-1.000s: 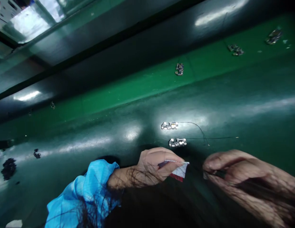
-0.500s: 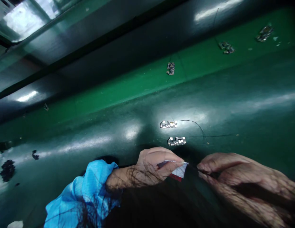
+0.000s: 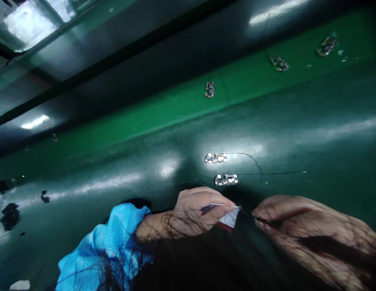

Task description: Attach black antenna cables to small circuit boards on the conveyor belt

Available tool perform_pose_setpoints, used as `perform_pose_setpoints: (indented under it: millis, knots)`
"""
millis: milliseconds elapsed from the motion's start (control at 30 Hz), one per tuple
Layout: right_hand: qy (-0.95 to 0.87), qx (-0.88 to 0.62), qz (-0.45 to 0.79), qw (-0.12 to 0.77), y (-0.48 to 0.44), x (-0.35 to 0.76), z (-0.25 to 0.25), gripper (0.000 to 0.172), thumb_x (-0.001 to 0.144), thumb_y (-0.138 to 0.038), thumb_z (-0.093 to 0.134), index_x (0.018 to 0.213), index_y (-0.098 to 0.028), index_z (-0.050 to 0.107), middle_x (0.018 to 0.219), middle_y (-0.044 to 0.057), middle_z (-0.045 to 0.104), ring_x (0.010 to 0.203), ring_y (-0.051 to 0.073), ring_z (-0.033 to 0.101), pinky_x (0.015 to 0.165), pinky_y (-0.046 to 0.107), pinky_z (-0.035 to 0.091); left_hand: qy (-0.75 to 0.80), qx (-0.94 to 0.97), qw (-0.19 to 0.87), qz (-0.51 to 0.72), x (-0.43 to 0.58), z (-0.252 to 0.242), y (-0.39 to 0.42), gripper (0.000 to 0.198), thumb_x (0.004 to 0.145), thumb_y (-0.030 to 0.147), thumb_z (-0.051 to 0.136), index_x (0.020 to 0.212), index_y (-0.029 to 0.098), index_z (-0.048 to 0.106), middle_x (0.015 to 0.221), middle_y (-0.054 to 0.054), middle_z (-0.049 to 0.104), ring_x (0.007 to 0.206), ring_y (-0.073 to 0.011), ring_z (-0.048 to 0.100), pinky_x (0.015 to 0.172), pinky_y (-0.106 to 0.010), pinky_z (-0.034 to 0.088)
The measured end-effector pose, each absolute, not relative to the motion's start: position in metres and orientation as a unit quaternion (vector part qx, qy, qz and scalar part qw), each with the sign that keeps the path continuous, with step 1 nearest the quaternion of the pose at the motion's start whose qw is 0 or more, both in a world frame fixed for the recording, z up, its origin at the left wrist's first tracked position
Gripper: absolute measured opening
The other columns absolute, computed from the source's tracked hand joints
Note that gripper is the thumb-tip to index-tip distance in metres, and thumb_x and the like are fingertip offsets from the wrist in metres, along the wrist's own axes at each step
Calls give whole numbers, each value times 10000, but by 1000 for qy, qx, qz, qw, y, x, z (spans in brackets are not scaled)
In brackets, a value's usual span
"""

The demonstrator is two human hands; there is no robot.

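Observation:
My left hand (image 3: 200,210), below a blue sleeve, is closed in a pinch on a small white-and-red piece (image 3: 229,220). That piece looks like folded paper or a label; most of it is hidden by the fingers. To its right my right hand (image 3: 285,214) is closed, thumb and finger pinching a thin dark wire (image 3: 247,211) that spans the narrow gap between the hands. Just beyond the fingers lies a small circuit board (image 3: 226,180) with a thin cable stretched to the right. Behind it sits another circuit board (image 3: 215,158), its cable curving down.
More boards lie on a bright green strip: a board (image 3: 210,89), a board with a cable (image 3: 279,63) and a board (image 3: 326,45). Black parts (image 3: 10,216) are piled at the left of the dark green work surface (image 3: 94,173). A metal rail (image 3: 115,56) runs behind.
The boards on the bright green strip have shifted left. Both hands hold nearly the same place and grip; the wire between them shows more clearly.

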State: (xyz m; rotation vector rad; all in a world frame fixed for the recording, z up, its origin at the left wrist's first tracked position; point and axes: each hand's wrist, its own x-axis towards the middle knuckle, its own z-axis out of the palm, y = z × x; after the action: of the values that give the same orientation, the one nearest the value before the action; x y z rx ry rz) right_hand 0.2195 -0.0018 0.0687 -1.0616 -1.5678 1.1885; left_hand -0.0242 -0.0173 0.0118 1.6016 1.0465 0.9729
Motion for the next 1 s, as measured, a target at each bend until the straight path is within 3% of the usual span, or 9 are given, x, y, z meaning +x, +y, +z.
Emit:
perform_pose_setpoints:
  millis: [100, 300, 433, 667, 833, 900, 1000]
  knots:
    - [-643, -400, 474, 450, 5, 214, 73, 375, 1102, -405, 842, 738, -316, 819, 711, 29, 894, 557, 257, 867, 559, 250, 738, 422, 663, 452, 422, -22, 7, -17, 167, 1123, 374, 846, 1034, 272, 945, 908, -48, 961, 698, -230, 910, 690, -280, 790]
    - [-629, -404, 502, 435, 7, 220, 69, 365, 1089, -548, 841, 791, -340, 878, 743, 62, 907, 594, 286, 886, 593, 290, 764, 425, 668, 444, 420, -22, 3, -18, 201, 1128, 421, 844, 1040, 270, 943, 876, -56, 952, 671, -228, 896, 665, -275, 783]
    - [-624, -411, 491, 448, 6, 216, 68, 471, 1104, -601, 800, 722, -328, 835, 680, 41, 880, 538, 275, 860, 553, 278, 745, 403, 670, 449, 434, -23, 7, -16, 120, 1121, 351, 832, 1055, 320, 927, 949, -22, 970, 696, -228, 910, 678, -274, 790]
    - [-643, -405, 477, 441, -2, 221, 59, 316, 1083, -369, 856, 772, -323, 817, 786, 14, 910, 606, 250, 884, 595, 259, 757, 391, 674, 425, 460, -19, 9, -13, 131, 1130, 289, 845, 1023, 230, 894, 921, -60, 963, 708, -208, 915, 698, -223, 775]
    - [-638, -409, 486, 435, -5, 226, 55, 221, 966, -228, 938, 803, -333, 831, 825, 6, 922, 635, 262, 895, 615, 273, 768, 395, 674, 418, 464, -18, 8, -14, 169, 1146, 324, 835, 1006, 244, 887, 908, -43, 960, 680, -203, 906, 688, -232, 784]
    - [-625, -422, 491, 437, -1, 221, 60, 254, 975, -278, 945, 757, -331, 825, 787, 12, 910, 628, 271, 893, 609, 291, 769, 389, 682, 420, 455, -20, 9, -13, 163, 1148, 309, 827, 1014, 242, 890, 925, -47, 964, 701, -207, 914, 701, -232, 788]
    - [-588, -464, 484, 453, 8, 211, 67, 467, 1015, -529, 927, 624, -314, 787, 659, 41, 858, 544, 264, 855, 532, 276, 725, 383, 687, 421, 450, -22, 10, -12, 168, 1155, 307, 816, 1023, 237, 894, 935, -51, 966, 722, -207, 921, 714, -225, 787]
